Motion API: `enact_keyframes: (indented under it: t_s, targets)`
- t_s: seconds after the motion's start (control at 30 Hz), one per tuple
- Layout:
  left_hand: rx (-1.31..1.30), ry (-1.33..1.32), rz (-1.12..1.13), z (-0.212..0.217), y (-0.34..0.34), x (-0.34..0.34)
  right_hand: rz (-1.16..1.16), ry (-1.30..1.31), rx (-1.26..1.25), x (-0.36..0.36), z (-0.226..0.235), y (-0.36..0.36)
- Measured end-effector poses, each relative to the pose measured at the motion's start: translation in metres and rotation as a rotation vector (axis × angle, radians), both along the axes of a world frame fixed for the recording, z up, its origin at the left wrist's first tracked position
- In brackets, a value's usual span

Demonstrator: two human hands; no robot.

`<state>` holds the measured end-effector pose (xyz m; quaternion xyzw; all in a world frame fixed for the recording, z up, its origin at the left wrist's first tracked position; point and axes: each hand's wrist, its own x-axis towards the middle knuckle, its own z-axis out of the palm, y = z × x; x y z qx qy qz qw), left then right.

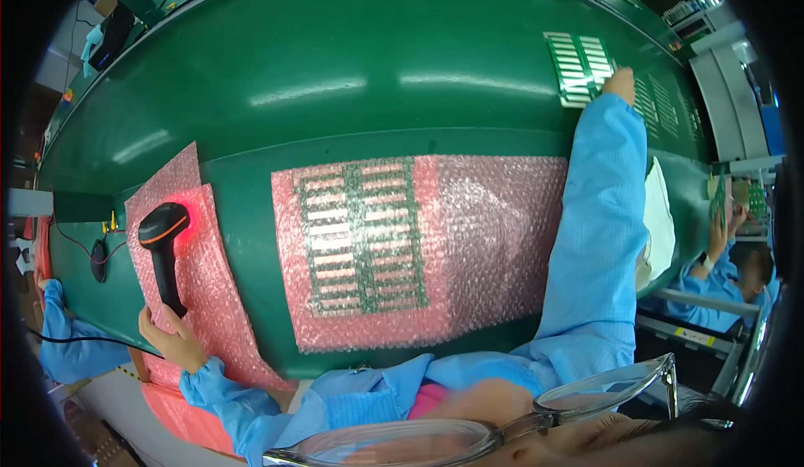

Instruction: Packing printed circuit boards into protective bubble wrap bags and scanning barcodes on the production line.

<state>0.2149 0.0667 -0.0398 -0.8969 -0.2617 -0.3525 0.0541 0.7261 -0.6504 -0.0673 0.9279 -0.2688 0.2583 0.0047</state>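
Note:
My right hand (620, 86) reaches to the far right of the green table and is closed on the right edge of a green circuit board panel (578, 69) with rows of pale strips. At the near left, my left hand (174, 341) has its fingers at the lower end of the handle of a black and orange barcode scanner (165, 226), which glows red at its head. Under the scanner is a pink bubble wrap sheet (222, 291). In the middle, another circuit board panel (360, 237) is seen through a pink bubble wrap bag (502, 241).
More board panels (662, 103) lie beyond my right hand. A white sheet-like item (660, 224) is beside my right forearm. A black mouse (99, 262) is at the left edge. Another person (729, 274) handles boards at the right; a blue sleeve (75, 341) shows at the left.

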Motion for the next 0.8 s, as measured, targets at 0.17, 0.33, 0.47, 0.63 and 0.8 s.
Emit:
enact_keyframes:
  t_s: [0.17, 0.33, 0.47, 0.63, 0.8]
  targets:
    - [-0.835, -0.188, -0.335, 0.066, -0.055, 0.016, 0.247, -0.159, -0.097, -0.057, 0.103, 0.129]
    - [-1.546, 0.026, -0.989, 0.081, -0.152, 0.078, 0.563, -0.441, 0.578, -0.146, 0.124, 0.202]
    - [-1.753, 0.01, -1.162, 0.071, -0.207, 0.095, 0.879, -0.246, 0.965, -0.252, 0.09, 0.262]
    - [-1.954, 0.015, -1.101, 0.053, -0.261, 0.069, 0.972, -0.116, 1.145, -0.378, 0.068, 0.248]
    - [-2.096, 0.057, -1.134, 0.06, -0.288, 0.051, 0.85, -0.144, 2.179, -0.472, 0.055, 0.207]
